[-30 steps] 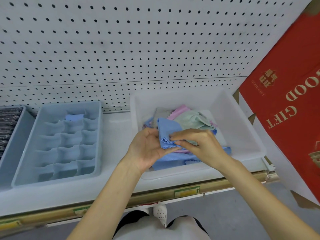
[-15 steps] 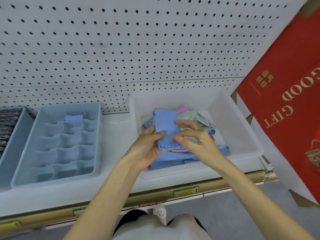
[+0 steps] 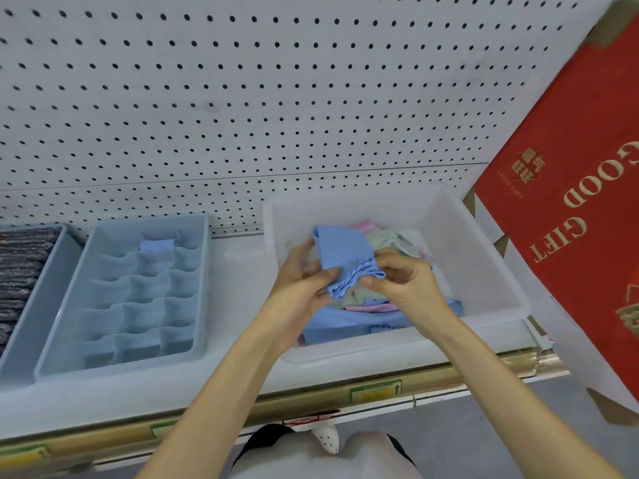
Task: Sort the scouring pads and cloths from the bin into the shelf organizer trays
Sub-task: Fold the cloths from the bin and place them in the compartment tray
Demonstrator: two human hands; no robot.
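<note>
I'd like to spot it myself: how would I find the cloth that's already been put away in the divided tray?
Below the white pegboard wall, on the shelf left of the clear bin, lies a pale blue tray split into small compartments. In the middle compartment of its back row sits a small folded blue cloth, the only compartment holding anything.

At your two o'clock, a red box (image 3: 560, 278) shows large gold capitals, turned sideways: "GOOD GIFT". Its small gold emblem (image 3: 529, 165) and the shelf-edge label (image 3: 375, 390) at your six o'clock are unreadable.
</note>
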